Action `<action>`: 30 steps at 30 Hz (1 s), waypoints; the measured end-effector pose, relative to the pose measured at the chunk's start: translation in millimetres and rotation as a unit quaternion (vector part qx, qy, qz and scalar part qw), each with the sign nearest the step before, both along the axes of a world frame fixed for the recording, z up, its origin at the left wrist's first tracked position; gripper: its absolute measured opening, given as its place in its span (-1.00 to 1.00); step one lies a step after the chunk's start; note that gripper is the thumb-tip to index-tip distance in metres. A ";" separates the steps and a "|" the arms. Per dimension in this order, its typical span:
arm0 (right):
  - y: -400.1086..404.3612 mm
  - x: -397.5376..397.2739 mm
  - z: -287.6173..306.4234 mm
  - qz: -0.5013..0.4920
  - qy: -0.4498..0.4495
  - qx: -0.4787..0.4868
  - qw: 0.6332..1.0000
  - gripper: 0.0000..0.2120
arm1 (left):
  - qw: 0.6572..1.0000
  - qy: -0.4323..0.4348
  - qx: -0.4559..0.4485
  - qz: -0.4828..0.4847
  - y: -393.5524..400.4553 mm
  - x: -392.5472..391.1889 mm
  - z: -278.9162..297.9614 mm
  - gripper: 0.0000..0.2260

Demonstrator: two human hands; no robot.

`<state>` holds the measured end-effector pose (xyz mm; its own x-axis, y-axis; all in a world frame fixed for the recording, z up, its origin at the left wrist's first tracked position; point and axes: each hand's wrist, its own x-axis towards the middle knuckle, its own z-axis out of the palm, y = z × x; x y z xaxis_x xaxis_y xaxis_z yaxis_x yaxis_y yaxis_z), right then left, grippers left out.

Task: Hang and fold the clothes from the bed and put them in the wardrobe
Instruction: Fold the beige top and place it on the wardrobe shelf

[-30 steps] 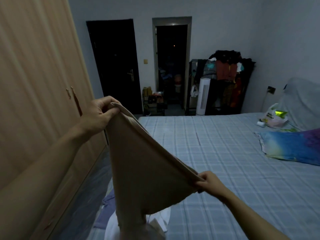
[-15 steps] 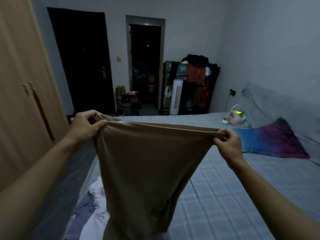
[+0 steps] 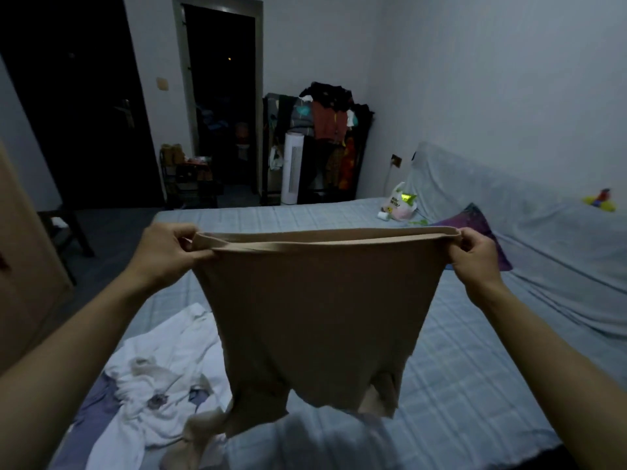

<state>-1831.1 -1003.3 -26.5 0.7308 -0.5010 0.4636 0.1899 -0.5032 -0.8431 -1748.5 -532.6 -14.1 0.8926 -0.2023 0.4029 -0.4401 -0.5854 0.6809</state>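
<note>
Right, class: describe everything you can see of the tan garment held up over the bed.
The tan stretchy garment looks like thin, smooth knit fabric with a folded elastic waistband along its top edge. It is held up, spread wide and roughly level, over the blue checked bed. The left hand grips one end of the waistband, the right hand the other. The cloth hangs down, narrowing into leg parts; its lower end trails onto the crumpled white clothing at the near edge of the bed.

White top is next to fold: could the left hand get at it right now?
Probably not yet: the left hand grips the tan garment's waistband. Otherwise the white top lies uncovered on the bed, below it.
</note>
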 end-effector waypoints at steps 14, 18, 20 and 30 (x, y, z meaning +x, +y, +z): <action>-93.1 18.3 -49.7 0.121 0.020 0.094 0.988 -0.89 | 0.983 0.072 -0.168 -0.024 -108.2 -8.7 -9.3 -0.89; -107.7 31.7 -53.6 0.147 0.020 0.088 0.985 -0.88 | 0.983 0.077 -0.168 -0.014 -119.9 -4.2 -16.9 -0.89; -112.1 40.7 -52.8 0.158 0.021 0.093 0.983 -0.86 | 0.981 0.074 -0.176 -0.009 -125.7 4.1 -16.7 -0.88; -118.6 141.3 -90.6 0.114 0.096 0.101 0.984 -0.91 | 0.979 0.116 -0.165 0.022 -135.1 121.6 -69.3 -0.92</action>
